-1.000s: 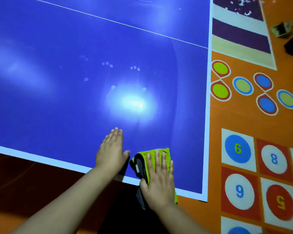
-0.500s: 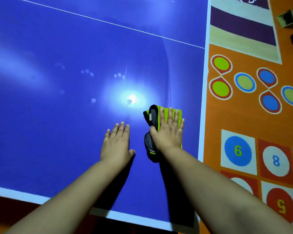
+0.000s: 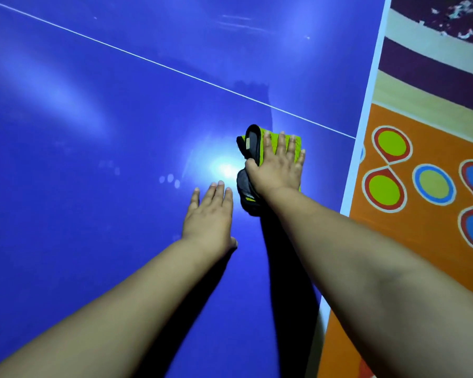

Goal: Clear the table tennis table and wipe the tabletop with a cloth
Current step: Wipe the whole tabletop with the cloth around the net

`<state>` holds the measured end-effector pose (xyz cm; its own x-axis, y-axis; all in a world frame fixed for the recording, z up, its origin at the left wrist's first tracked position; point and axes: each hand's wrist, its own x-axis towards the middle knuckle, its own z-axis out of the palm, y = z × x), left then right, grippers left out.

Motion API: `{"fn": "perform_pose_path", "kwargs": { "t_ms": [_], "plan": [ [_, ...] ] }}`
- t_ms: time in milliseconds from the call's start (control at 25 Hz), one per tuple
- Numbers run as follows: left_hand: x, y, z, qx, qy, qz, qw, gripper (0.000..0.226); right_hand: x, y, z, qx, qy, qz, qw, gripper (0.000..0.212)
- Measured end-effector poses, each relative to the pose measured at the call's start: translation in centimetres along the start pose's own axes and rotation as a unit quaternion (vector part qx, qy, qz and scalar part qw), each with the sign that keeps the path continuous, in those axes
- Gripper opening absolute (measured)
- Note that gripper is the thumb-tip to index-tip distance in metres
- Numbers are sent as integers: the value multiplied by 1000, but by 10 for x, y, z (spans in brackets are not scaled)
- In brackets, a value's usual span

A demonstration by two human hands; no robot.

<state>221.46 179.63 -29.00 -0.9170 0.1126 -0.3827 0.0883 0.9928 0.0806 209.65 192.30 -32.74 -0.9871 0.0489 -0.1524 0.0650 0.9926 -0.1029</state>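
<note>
The right hand [image 3: 277, 166] is laid open, fingers spread, flat upon a folded green and grey cloth [image 3: 253, 148] on the blue bench [image 3: 93, 186], near its white right edge and just below the white line [image 3: 148, 61]. The left hand [image 3: 209, 214] is pressed open and empty on the bench beside the cloth.
</note>
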Motion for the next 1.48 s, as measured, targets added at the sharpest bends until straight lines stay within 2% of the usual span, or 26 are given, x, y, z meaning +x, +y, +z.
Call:
{"fn": "perform_pose_path", "kwargs": {
  "t_ms": [320,560,800,960,1040,1320,1480],
  "plan": [
    [21,14,-1,69,-44,-7,997,104,129,12,-18,-6,-17,-32,999,73],
    [21,14,-2,62,-55,-20,996,106,121,26,-21,-5,-27,-70,997,69],
    [11,9,-1,12,-43,-27,999,106,1,45,-4,10,-2,-53,999,73],
    [-22,14,14,33,58,4,998,74,-98,44,9,15,-11,-20,1000,76],
    [-53,14,29,8,81,6,997,66,-151,41,16,17,-13,-5,1000,77],
    [-173,-19,68,-6,62,29,998,66,-328,24,43,6,-37,34,999,80],
    [-241,-34,85,-15,35,49,998,67,-424,2,58,12,-15,51,999,82]
  ]
}}
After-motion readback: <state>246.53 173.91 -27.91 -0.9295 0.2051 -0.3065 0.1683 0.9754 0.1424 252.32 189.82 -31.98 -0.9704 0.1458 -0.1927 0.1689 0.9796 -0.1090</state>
